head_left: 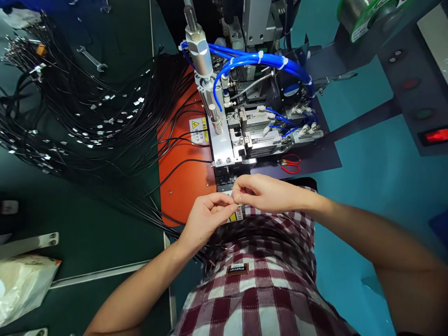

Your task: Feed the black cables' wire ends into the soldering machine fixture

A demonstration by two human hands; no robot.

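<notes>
"Teal floor (360, 177) to the right, dark green bench (115, 228) to the left, and an orange plate (187, 184) beside the machine (266, 142). What do you have at the hands?"

"From my end I see both just in front of the machine's near edge, above the lap of the checked shirt (252, 294). The left hand (208, 214) comes in from the lower left, thumb and fingers pinched together. The right hand (261, 192) meets it from the other side, also pinched, the fingertips nearly touching."

"And the thing they hold?"

"A tiny greenish sliver (240, 205), right where the two pinches meet. I read both hands as gripping it."

"Can you make out what it is?"

"I can't. The fingers cover nearly all of it, and it's too small for me to tell its shape or follow where it leads."

"What else is hidden from you?"

"A yellow-and-white label (239, 214) sits beneath the fingers, partly covered. Black cables (119, 112) tangle across the bench, and a few cross the orange plate to the machine, where I lose their ends. The spool (357, 18) is cut off by the top edge, the plastic bag (26, 287) by the left. The red scissors (291, 163) lie in full view, beyond the right hand."
</notes>
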